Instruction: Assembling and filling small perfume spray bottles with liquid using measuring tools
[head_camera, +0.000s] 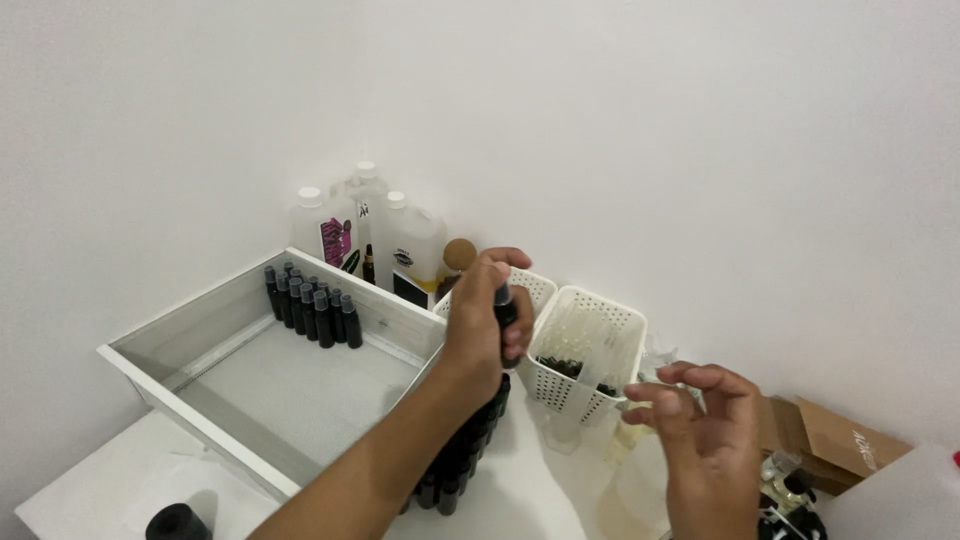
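Left hand: your left hand (487, 318) is closed around a small black bottle (505, 318), raised above the desk (95, 490); your fingers hide most of its body.
Right hand: your right hand (705, 425) is open, fingers curled, gripping nothing, just beside the white slotted basket (590, 350).
Tray: the grey tray (270, 385) holds a cluster of black bottles (310, 308) in its far corner.
Hidden: your forearm covers part of a row of black bottles (462, 455) on the desk.
Basket contents: dark pieces, too small to identify.
Cut off: a black round object (178, 523) at the bottom edge.
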